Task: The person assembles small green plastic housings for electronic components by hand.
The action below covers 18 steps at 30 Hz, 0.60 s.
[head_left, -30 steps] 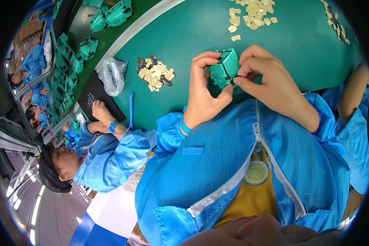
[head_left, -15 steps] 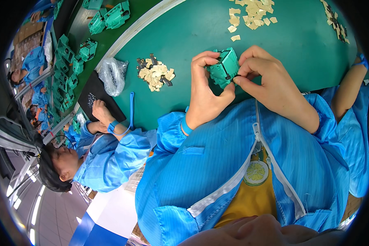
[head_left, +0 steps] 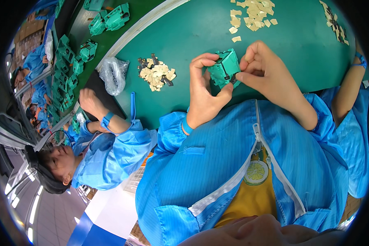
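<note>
My left hand (head_left: 203, 92) grips a green plastic housing (head_left: 227, 65), its fingers at the far left side and its thumb underneath. The housing is a boxy part with a dark strip along one edge, tilted just above the green tabletop (head_left: 184, 41). At its near right corner sits a small black piece (head_left: 233, 78). My right hand (head_left: 268, 76) has its fingers curled against the housing's right side, the thumb tip at the black piece. Whether anything else is pinched in those curled fingers is hidden.
Cream paper-like pieces mixed with black strips (head_left: 156, 76) lie left of my hands, more cream pieces (head_left: 258, 14) farther off. Beside a clear plastic bag (head_left: 114, 76), a co-worker's hand (head_left: 92, 102) is raised. Green housings (head_left: 117, 16) line the left side; another person's arm (head_left: 348, 88) is at right.
My right hand has shifted up slightly, its fingers more curled and the black corner piece more exposed. My left hand keeps its hold. The co-worker's hand at left has moved up and left.
</note>
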### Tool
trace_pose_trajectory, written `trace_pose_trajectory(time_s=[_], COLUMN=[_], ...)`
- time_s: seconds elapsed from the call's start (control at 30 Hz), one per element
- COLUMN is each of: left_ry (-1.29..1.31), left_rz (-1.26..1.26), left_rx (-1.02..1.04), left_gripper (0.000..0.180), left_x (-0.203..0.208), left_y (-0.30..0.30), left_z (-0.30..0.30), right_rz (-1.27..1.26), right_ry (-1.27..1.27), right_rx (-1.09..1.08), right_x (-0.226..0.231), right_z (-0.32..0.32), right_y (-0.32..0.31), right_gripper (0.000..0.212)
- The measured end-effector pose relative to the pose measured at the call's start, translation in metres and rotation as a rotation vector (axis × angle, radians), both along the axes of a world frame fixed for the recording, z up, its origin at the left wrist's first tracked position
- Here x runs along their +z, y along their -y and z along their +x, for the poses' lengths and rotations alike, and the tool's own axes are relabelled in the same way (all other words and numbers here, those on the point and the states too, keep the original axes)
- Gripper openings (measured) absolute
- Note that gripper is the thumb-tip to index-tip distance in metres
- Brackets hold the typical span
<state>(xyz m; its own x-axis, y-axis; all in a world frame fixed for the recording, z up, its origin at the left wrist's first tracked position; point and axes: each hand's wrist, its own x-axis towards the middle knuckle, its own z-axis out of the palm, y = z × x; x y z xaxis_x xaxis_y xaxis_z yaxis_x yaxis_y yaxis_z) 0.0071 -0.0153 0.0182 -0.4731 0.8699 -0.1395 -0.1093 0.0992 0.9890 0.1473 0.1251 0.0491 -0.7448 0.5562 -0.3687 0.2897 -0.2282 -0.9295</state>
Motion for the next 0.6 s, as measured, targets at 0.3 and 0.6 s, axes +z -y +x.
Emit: trace_pose_trajectory(time_s=[0.3,0.6], left_ry=[0.151,0.054], left_rz=[0.088,0.168], left_rx=[-0.030,-0.110], left_gripper=[0.065,0.089], left_x=[0.004,0.011], left_y=[-0.004,-0.009], left_z=[-0.007,-0.003], right_rz=[-0.245,-0.451], right_ry=[-0.238,-0.411], right_rx=[0.034,-0.047], right_x=[-0.021,-0.025], right_z=[-0.002,0.004], right_y=[-0.005,-0.016], right_gripper=[0.039,0.042])
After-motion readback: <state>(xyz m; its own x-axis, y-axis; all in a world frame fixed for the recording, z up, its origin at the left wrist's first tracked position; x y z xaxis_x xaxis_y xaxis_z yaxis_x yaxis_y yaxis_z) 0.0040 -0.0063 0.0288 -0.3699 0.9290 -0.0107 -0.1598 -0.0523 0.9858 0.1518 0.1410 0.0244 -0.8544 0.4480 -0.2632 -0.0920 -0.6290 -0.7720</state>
